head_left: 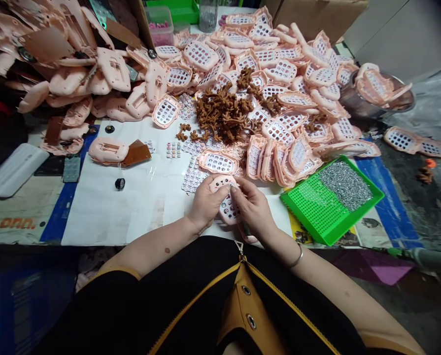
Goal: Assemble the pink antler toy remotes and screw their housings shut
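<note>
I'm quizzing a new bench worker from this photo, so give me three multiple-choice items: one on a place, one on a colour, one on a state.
1. Where does the green perforated tray lie relative to the left hand and right hand?
A) Left of both
B) Right of both
C) Directly under them

2. What colour are the tangled runners heaped on the shells?
A) Brown
B) Green
C) White

3. What state is the pink plastic casing in?
A) Lying in the tray
B) Buried under the runners
C) Held between both hands

Answers:
1. B, the tray sits beyond the right hand's side.
2. A, the heap shows brown.
3. C, both hands grip it.
</note>
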A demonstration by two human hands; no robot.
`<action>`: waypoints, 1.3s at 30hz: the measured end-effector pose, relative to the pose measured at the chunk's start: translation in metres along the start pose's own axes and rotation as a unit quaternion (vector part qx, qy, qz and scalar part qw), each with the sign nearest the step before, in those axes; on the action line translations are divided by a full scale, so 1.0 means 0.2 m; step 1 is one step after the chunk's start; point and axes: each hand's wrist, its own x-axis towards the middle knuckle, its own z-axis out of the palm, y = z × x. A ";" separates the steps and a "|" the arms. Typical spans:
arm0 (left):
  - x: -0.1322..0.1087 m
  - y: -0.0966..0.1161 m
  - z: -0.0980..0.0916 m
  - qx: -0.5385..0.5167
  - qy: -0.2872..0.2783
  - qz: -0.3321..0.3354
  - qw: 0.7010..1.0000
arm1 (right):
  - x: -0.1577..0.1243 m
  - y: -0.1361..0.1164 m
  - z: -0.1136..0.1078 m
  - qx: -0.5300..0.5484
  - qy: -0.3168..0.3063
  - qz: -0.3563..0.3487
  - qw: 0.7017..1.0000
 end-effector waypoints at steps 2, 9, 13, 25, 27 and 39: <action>0.00 0.01 0.00 -0.013 -0.001 -0.011 1.000 | 0.00 -0.01 0.00 -0.002 0.003 -0.005 1.000; 0.00 0.05 0.01 -0.063 -0.027 -0.057 0.996 | 0.03 -0.03 -0.09 -0.070 0.009 -0.034 0.997; 0.01 0.06 0.00 -0.068 -0.036 -0.074 0.994 | 0.03 -0.01 -0.11 -0.005 0.007 0.045 0.999; -0.01 0.06 0.01 -0.041 -0.062 -0.068 0.995 | 0.03 -0.03 -0.13 -0.229 0.055 -0.203 0.950; -0.01 0.05 0.00 -0.022 -0.069 -0.045 0.996 | 0.03 -0.03 -0.13 -0.208 0.051 -0.187 0.959; -0.02 0.03 -0.02 0.030 -0.092 -0.005 0.995 | 0.06 -0.03 -0.09 0.194 -0.029 0.060 0.979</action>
